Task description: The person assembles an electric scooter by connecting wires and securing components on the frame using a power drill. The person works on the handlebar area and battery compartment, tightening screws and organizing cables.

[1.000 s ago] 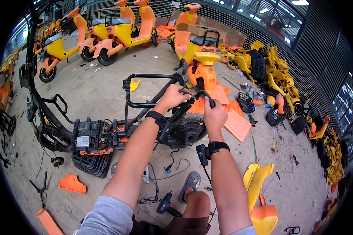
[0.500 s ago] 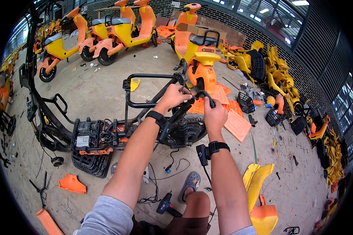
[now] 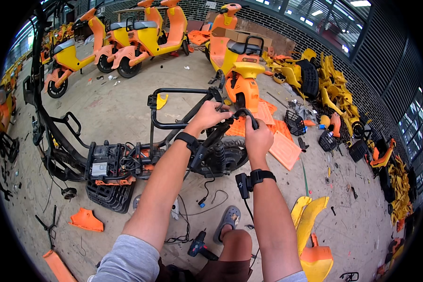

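A stripped black scooter frame [image 3: 188, 112] stands in front of me, with its rear wheel [image 3: 237, 152] beneath my hands. My right hand [image 3: 259, 141] is closed around one end of a black curved bar [image 3: 243, 112] at the tail of the frame. The bar's other end meets the frame close to the fingertips of my left hand [image 3: 207, 117]. That hand is bent over the frame's tail, thumb and fingers drawn together; what they pinch is too small and partly hidden to make out.
A cordless drill [image 3: 199, 246] lies by my shoe [image 3: 227, 224]. Loose cables [image 3: 185, 225] trail over the floor. Yellow panels [image 3: 310, 211] lie at right, an orange panel [image 3: 86, 220] at left. Several scooters [image 3: 150, 40] stand behind; a heap of yellow parts [image 3: 333, 84] lines the wall.
Almost nothing differs. Both hands stay at the tail of the frame, with only a very slight shift of the left fingers.
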